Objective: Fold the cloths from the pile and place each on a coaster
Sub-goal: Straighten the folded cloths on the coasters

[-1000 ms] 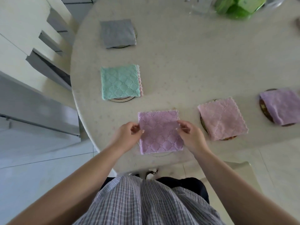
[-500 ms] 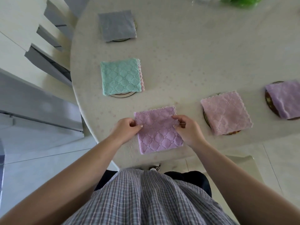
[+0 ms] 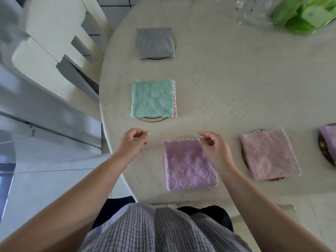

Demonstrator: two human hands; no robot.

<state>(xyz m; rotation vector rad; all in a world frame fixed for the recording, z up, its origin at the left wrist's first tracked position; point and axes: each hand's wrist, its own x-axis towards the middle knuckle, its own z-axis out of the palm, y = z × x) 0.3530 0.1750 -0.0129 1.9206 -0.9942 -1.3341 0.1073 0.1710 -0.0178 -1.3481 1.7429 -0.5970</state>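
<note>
Right hand (image 3: 212,148) is seen loosely curled, its fingertips at the far right corner of the lilac cloth (image 3: 189,166), whether pinching the hem or merely touching it cannot be told; left hand (image 3: 133,142) is held apart from the cloth, over bare desk (image 3: 236,88) near the left edge, fingers curled in and nothing gripped. The lilac cloth is laid folded close to the near edge of the desk, and only a thin pale arc at its left side hints at the coaster beneath; it is judged that the placing step is nearly finished and only a squaring-up is left. For that to be done well, the corner should be nudged lightly rather than tugged, so the folded layers are not slid apart; the cloth sits slightly askew and could be turned to lie square over its coaster, with the free hand pressed flat on the middle to hold the fold.

Along the left edge a teal cloth (image 3: 152,99) and, farther off, a grey cloth (image 3: 155,42) are each set on a coaster; toward the right edge a pink cloth (image 3: 269,155) and a further lilac one (image 3: 329,140) are likewise placed; no pile of unfolded cloths is shown, so the task is judged close to done.
</note>
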